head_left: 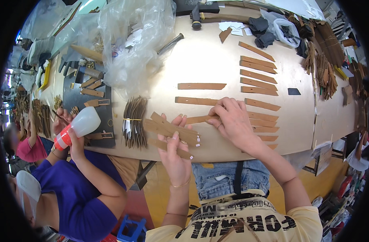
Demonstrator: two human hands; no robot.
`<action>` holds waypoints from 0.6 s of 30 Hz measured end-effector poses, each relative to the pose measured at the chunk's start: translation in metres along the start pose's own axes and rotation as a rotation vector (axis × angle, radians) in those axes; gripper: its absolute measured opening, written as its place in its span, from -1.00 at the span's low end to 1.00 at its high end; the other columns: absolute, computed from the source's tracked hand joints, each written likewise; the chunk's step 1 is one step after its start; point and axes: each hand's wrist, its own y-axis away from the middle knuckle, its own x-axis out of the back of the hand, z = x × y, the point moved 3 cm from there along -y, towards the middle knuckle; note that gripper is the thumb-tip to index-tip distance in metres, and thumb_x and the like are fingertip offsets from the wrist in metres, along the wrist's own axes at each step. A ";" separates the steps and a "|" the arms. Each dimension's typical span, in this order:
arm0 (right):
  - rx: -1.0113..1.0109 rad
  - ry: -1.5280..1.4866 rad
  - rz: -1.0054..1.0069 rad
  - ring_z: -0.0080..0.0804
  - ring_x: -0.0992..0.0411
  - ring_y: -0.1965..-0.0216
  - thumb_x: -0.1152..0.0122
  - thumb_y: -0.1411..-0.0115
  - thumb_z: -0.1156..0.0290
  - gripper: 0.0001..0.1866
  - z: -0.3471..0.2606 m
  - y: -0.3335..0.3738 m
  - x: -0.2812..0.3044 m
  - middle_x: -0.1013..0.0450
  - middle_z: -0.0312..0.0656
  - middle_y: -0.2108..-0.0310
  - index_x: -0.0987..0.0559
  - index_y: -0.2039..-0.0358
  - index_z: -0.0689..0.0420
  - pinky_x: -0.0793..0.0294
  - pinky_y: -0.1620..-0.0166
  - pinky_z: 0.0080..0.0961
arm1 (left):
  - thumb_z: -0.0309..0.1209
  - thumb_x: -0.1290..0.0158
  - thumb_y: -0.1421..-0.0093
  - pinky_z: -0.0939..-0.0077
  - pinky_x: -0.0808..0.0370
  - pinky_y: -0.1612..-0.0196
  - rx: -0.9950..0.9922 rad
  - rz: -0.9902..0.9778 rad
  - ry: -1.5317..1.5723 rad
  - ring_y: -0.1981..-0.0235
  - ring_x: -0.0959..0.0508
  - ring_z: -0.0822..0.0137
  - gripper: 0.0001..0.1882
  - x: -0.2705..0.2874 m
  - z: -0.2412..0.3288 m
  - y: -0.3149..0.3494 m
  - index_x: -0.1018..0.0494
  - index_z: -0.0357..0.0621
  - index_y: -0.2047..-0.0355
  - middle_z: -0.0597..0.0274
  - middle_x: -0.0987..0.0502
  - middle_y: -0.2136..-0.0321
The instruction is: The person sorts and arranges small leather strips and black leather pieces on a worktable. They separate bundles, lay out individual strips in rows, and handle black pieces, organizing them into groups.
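My left hand [177,159] is closed around several brown leather strips [163,126], fanned out above the table's near edge, with small white labels at their ends. Just to the right, the fingertips of my right hand [235,123] pinch the end of another leather strip [197,119] low over the table. Beyond it lie two single strips, a nearer one [195,100] and a farther one [201,86]. A column of pointed strips [258,75] runs down the right side of the table, its nearest part partly behind my right hand and forearm.
A banded bundle of strips [135,121] stands left of my left hand. Clear plastic bags [130,60], a metal punch [170,44] and a hammer [196,18] lie farther back. At left, a co-worker in purple holds a white-and-red bottle [84,123] beside a dark mat [102,115].
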 end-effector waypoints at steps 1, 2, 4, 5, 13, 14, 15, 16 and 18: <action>-0.038 -0.031 -0.028 -0.32 -0.38 0.17 -0.36 -0.08 0.26 -0.77 -0.001 -0.002 -0.001 -0.41 -0.25 0.28 -0.58 0.30 0.06 -0.20 0.02 -0.30 | -0.57 0.22 -0.32 0.16 -0.30 -0.29 -0.005 0.003 -0.002 -0.25 -0.30 0.05 -0.40 0.000 0.001 0.001 0.04 -0.27 -0.37 -0.17 -0.26 -0.18; -0.049 -0.038 -0.028 -0.33 -0.39 0.19 -0.36 -0.08 0.26 -0.79 -0.001 -0.002 -0.001 -0.41 -0.26 0.31 -0.59 0.33 0.06 -0.20 0.04 -0.31 | -0.58 0.22 -0.32 0.15 -0.32 -0.28 -0.007 0.018 -0.007 -0.24 -0.31 0.05 -0.40 0.001 0.001 0.001 0.05 -0.27 -0.37 -0.17 -0.28 -0.17; -0.085 -0.051 -0.041 -0.37 -0.40 0.23 -0.36 -0.08 0.27 -0.83 0.001 -0.002 0.001 -0.42 -0.29 0.36 -0.60 0.38 0.06 -0.19 0.08 -0.32 | -0.58 0.23 -0.33 0.12 -0.36 -0.25 -0.017 0.039 -0.008 -0.22 -0.34 0.05 -0.40 0.004 0.002 0.000 0.06 -0.27 -0.37 -0.16 -0.31 -0.14; -0.082 -0.032 -0.002 -0.38 -0.39 0.24 -0.36 -0.08 0.27 -0.84 0.001 -0.001 0.002 -0.43 -0.31 0.38 -0.61 0.40 0.05 -0.18 0.09 -0.33 | -0.58 0.23 -0.33 0.12 -0.35 -0.26 -0.017 0.034 -0.012 -0.22 -0.33 0.04 -0.40 0.005 0.002 -0.001 0.06 -0.27 -0.37 -0.16 -0.31 -0.15; -0.056 0.045 0.230 -0.47 -0.38 0.27 -0.38 -0.08 0.20 -0.84 0.002 0.005 -0.004 -0.47 -0.41 0.41 -0.65 0.45 -0.01 -0.13 0.10 -0.34 | -0.53 0.22 -0.31 0.15 -0.29 -0.31 -0.014 -0.027 -0.024 -0.27 -0.27 0.06 -0.37 0.007 -0.002 -0.003 0.05 -0.24 -0.38 -0.17 -0.25 -0.20; -0.035 0.027 0.275 -0.47 -0.39 0.29 -0.38 -0.09 0.22 -0.85 0.001 0.006 -0.001 -0.47 -0.41 0.41 -0.66 0.44 0.00 -0.16 0.11 -0.36 | -0.52 0.22 -0.31 0.15 -0.28 -0.31 0.010 -0.044 0.009 -0.28 -0.26 0.05 -0.37 0.006 -0.004 -0.003 0.06 -0.24 -0.38 -0.17 -0.24 -0.21; -0.027 0.003 0.310 -0.48 -0.40 0.30 -0.37 -0.10 0.24 -0.85 0.002 0.007 0.003 -0.48 -0.40 0.40 -0.66 0.42 0.02 -0.19 0.12 -0.37 | -0.51 0.23 -0.31 0.14 -0.27 -0.32 0.028 -0.070 0.046 -0.29 -0.25 0.04 -0.37 0.004 -0.005 -0.004 0.06 -0.23 -0.38 -0.18 -0.23 -0.23; -0.021 -0.020 0.335 -0.48 -0.41 0.31 -0.37 -0.11 0.26 -0.86 0.002 0.009 0.008 -0.49 -0.39 0.40 -0.66 0.41 0.04 -0.21 0.13 -0.39 | -0.51 0.24 -0.31 0.14 -0.26 -0.33 0.051 -0.079 0.081 -0.30 -0.24 0.03 -0.37 0.003 -0.006 -0.004 0.07 -0.23 -0.38 -0.19 -0.21 -0.24; -0.187 -0.365 0.247 -0.47 -0.43 0.36 -0.35 -0.14 0.31 -0.86 0.009 0.014 0.014 -0.51 -0.34 0.39 -0.66 0.36 0.09 -0.30 0.17 -0.42 | -0.52 0.29 -0.33 0.10 -0.24 -0.33 0.062 -0.119 0.092 -0.31 -0.23 -0.02 -0.39 -0.001 -0.007 -0.002 0.10 -0.24 -0.39 -0.23 -0.19 -0.26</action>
